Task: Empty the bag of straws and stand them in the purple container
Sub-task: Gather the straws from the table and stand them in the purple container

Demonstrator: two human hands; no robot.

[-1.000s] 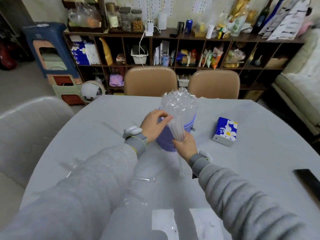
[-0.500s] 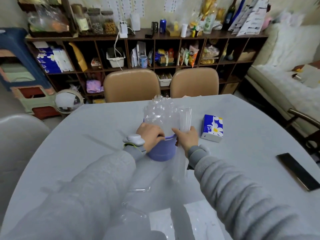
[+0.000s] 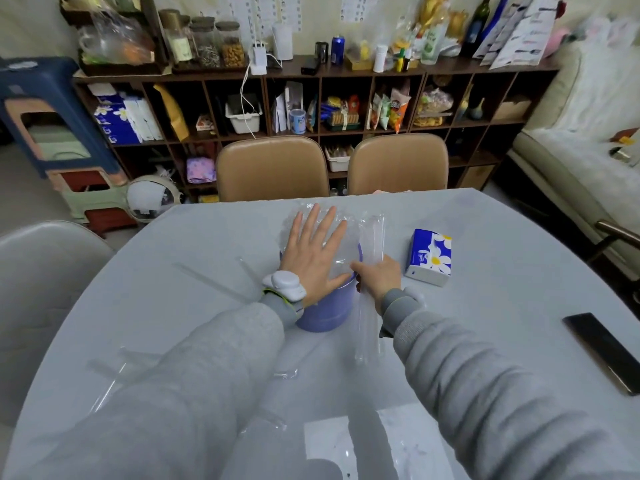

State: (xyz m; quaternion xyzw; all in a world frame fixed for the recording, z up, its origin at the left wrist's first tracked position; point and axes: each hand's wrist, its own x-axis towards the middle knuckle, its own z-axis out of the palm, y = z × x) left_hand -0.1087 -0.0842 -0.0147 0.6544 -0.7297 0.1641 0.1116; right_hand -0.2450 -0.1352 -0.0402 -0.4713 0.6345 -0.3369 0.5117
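Head cam looking down: left hand [image 3: 313,256] is spread flat, fingers straight, palm pressing on the tops of the clear straws [image 3: 346,242] that are standing bunched in the purple container [image 3: 325,315], so it's not gripping anything, just resting on them. Right hand [image 3: 379,277] is just beside it on the right side of the container, fingers curled round a clear plastic bag [image 3: 371,237] that runs tall and narrow above and below the fist; looks like a few straws are inside the bag but it's see-through so I can't really tell how many. Both wrists have grey bands, and the left one has a white gadget [image 3: 284,285] strapped on top. The container sits near the middle of the grey counter [image 3: 173,306], touching the left wrist. A couple of loose clear straws [image 3: 211,284] lie on the counter to the left of it, and more clear plastic wrap [image 3: 277,372] lies flat nearer to me between the sleeves. Right of the hands there's a blue tissue pack with daisies [image 3: 429,256], and well apart at the right edge a black phone [image 3: 604,351]. Past the counter are two tan chairs [image 3: 272,168], then a dark shelf unit [image 3: 346,98] crammed with snacks, jars and bottles.
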